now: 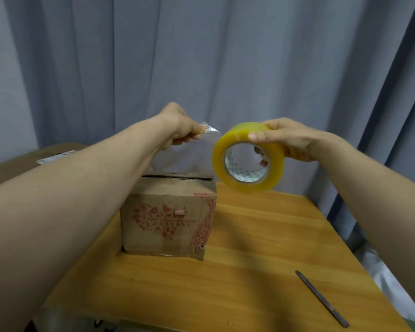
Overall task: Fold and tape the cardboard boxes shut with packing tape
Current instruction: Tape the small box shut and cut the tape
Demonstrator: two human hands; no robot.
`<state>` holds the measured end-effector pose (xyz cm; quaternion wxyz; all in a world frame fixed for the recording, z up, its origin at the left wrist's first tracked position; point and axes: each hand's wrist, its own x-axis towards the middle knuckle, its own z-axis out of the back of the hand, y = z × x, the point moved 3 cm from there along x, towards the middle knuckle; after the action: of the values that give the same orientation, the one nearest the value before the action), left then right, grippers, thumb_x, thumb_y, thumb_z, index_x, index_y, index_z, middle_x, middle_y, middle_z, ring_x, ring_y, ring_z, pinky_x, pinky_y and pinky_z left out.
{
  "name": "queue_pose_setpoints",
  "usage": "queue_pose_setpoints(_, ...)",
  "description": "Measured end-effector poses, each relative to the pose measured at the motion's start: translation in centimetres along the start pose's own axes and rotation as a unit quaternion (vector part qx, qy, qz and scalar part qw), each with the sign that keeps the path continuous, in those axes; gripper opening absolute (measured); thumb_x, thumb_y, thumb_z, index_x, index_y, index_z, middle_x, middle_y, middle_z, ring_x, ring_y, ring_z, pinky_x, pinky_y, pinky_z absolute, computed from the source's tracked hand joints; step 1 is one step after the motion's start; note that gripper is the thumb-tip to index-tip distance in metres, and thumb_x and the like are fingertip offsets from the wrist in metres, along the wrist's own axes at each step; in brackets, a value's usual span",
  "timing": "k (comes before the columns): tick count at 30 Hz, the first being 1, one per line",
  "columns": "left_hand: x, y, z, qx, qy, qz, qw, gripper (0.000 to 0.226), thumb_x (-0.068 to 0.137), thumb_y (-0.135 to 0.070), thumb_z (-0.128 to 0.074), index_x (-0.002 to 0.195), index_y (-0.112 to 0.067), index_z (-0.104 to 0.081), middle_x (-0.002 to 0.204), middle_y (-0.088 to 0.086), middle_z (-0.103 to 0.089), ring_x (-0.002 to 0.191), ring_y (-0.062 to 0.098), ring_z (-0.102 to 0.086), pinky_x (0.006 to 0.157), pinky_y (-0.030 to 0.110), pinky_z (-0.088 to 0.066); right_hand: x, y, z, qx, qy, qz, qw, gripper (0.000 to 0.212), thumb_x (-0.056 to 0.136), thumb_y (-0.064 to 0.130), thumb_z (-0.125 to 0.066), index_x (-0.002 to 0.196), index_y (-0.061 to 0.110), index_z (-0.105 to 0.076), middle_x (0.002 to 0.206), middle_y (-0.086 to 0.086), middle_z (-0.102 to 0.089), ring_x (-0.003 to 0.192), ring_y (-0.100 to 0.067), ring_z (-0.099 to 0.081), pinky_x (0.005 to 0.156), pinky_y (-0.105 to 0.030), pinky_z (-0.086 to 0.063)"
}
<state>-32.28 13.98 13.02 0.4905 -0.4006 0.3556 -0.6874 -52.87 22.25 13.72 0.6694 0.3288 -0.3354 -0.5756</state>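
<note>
A small cardboard box (170, 216) with red printing stands on the wooden table (249, 259), its top flaps folded down with a dark seam showing. Above its right corner my right hand (288, 140) grips a yellowish roll of packing tape (248, 156), thumb on the outer face and fingers through the core. My left hand (177, 125) is raised above the box and pinches the free end of a clear tape strip (210, 130) pulled from the roll.
A thin dark metal blade (321, 299) lies on the table at the front right. Another cardboard box (46, 156) with a white label sits at the back left. Grey curtains (201, 56) hang behind the table.
</note>
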Motion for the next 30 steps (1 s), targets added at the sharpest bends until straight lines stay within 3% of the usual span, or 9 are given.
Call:
queue_pose_setpoints(3, 0.1, 1.1, 1.3, -0.014, -0.021, 0.02, 0.999, 0.022, 0.081, -0.017, -0.073, 0.066, -0.008, -0.06, 0.037, -0.006, -0.057, 0.049, 0.011, -0.045, 0.052, 0.021, -0.038, 0.6, -0.2, 0.1, -0.013, 0.01, 0.01, 1.0, 0.036, 0.057, 0.039, -0.082, 0.083, 0.018, -0.07, 0.069, 0.0, -0.065, 0.062, -0.012, -0.062, 0.064, -0.031, -0.054)
queue_pose_setpoints(6, 0.1, 2.2, 2.3, -0.029, -0.033, 0.039, 0.998, 0.019, 0.081, -0.015, -0.073, 0.069, -0.007, -0.06, 0.034, -0.007, -0.055, 0.048, 0.011, -0.043, 0.051, 0.021, -0.036, 0.9, -0.3, -0.1, 0.001, 0.031, 0.016, 0.999, 0.024, 0.062, 0.025, -0.078, 0.084, 0.018, -0.071, 0.071, -0.001, -0.063, 0.062, -0.012, -0.061, 0.064, -0.029, -0.052)
queue_pose_setpoints(10, 0.1, 3.8, 3.5, -0.057, -0.048, 0.068, 0.995, 0.018, 0.081, -0.014, -0.073, 0.073, -0.006, -0.059, 0.034, -0.005, -0.055, 0.047, 0.012, -0.04, 0.051, 0.021, -0.034, 2.1, -0.6, -1.0, 0.013, 0.044, 0.014, 0.999, 0.043, 0.062, 0.016, -0.077, 0.104, 0.017, -0.067, 0.074, 0.0, -0.065, 0.064, -0.014, -0.062, 0.063, -0.029, -0.054)
queue_pose_setpoints(14, 0.3, 5.5, 6.1, -0.066, -0.085, 0.09, 0.99, 0.022, 0.08, -0.015, -0.074, 0.07, -0.007, -0.056, 0.033, -0.004, -0.054, 0.047, 0.012, -0.038, 0.049, 0.022, -0.032, 2.6, -1.6, -1.1, -0.011, 0.046, -0.002, 0.999, 0.043, 0.057, 0.016, -0.08, 0.098, 0.02, -0.067, 0.075, -0.001, -0.067, 0.063, -0.018, -0.061, 0.063, -0.033, -0.053)
queue_pose_setpoints(19, 0.5, 7.8, 7.5, -0.08, -0.103, 0.12, 0.984, 0.02, 0.079, -0.014, -0.076, 0.079, -0.005, -0.058, 0.034, -0.002, -0.055, 0.046, 0.014, -0.036, 0.05, 0.022, -0.033, 2.9, -2.4, 0.1, 0.089, 0.051, 0.014, 0.995, 0.08, 0.032, 0.031, -0.094, 0.106, 0.02, -0.067, 0.074, -0.008, -0.063, 0.059, -0.021, -0.061, 0.058, -0.034, -0.056)
queue_pose_setpoints(22, 0.7, 8.5, 7.7, -0.089, -0.108, 0.128, 0.982, 0.019, 0.079, -0.013, -0.075, 0.084, -0.006, -0.058, 0.033, -0.002, -0.054, 0.045, 0.014, -0.035, 0.051, 0.021, -0.033, 3.4, -2.1, 0.3, 0.091, 0.065, 0.011, 0.994, 0.083, 0.03, 0.031, -0.096, 0.107, 0.024, -0.066, 0.077, -0.009, -0.064, 0.062, -0.022, -0.062, 0.06, -0.032, -0.057)
queue_pose_setpoints(28, 0.7, 9.3, 8.0, -0.082, -0.117, 0.132, 0.981, 0.021, 0.08, -0.014, -0.074, 0.074, -0.008, -0.055, 0.037, -0.001, -0.056, 0.043, 0.012, -0.036, 0.049, 0.022, -0.034, 3.7, -1.9, 0.4, 0.051, 0.042, 0.011, 0.998, 0.051, 0.059, -0.002, -0.078, 0.101, 0.022, -0.063, 0.071, -0.01, -0.063, 0.061, -0.021, -0.061, 0.058, -0.03, -0.057)
queue_pose_setpoints(30, 0.9, 9.5, 8.7, -0.07, -0.128, 0.13, 0.981, 0.02, 0.08, -0.015, -0.075, 0.073, -0.007, -0.057, 0.051, 0.003, -0.061, 0.048, 0.014, -0.037, 0.053, 0.026, -0.035, 3.8, -1.9, 0.5, -0.007, 0.033, 0.0, 0.999, 0.048, 0.059, 0.003, -0.079, 0.101, 0.022, -0.064, 0.071, -0.009, -0.066, 0.061, -0.02, -0.06, 0.058, -0.028, -0.055)
